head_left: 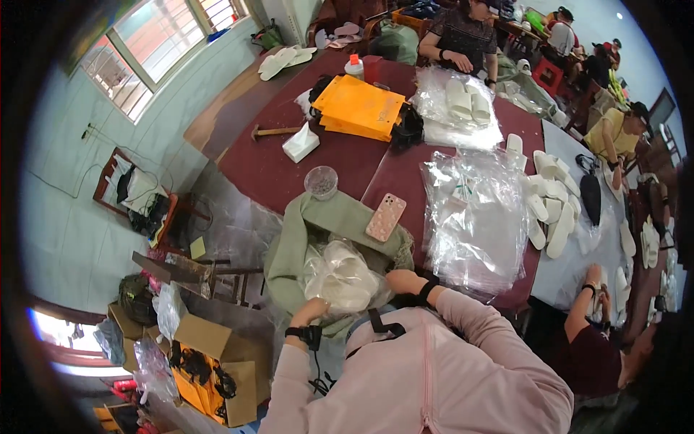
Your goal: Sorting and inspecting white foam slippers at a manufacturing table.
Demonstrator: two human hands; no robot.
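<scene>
White slippers in a clear plastic bag (343, 278) lie in front of me, over the opening of a green woven sack (285, 253). My left hand (311, 311) is closed at the bag's near left edge. On the other side, my right hand (403, 281) is closed at the bag's right edge, close to the sack's frayed rim; its fingertips are partly hidden. A phone in a pink patterned case (386, 217) rests at the table edge, just beyond the sack. To the right of it lies a stack of clear plastic bags (473, 231).
The dark red table (289, 192) holds a round clear tub (321, 182), a tissue pack (301, 143), a hammer (278, 132) and orange bags (359, 108). Loose white slippers (553, 189) are piled at right. Co-workers sit around. An open carton (206, 340) stands lower left.
</scene>
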